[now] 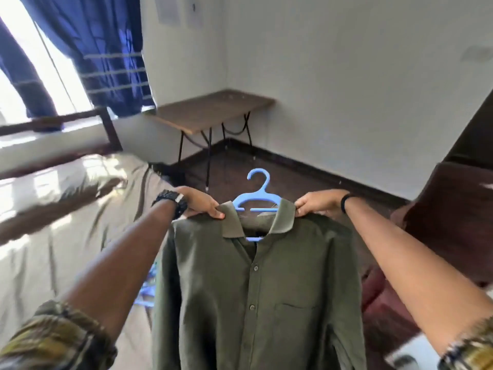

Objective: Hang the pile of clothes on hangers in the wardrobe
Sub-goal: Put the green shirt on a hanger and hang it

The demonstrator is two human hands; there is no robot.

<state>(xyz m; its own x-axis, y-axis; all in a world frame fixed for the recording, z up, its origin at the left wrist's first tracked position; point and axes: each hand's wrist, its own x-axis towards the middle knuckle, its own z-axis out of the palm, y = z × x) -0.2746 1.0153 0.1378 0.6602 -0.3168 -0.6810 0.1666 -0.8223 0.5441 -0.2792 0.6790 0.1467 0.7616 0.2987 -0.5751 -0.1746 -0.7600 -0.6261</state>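
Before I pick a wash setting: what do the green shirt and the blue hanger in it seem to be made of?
The green shirt looks like matte woven cloth, perhaps cotton: soft folds, no sheen, stitched pocket; the fibre cannot be told. The blue hanger looks like moulded plastic: smooth, evenly coloured, thin flat arms. The left hand and the right hand pinch the collar.

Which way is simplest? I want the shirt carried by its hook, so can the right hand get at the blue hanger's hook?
Probably yes. The hook stands bare above the green shirt, close to the right hand, with nothing between; but that hand pinches the shirt's shoulder and must let go first.
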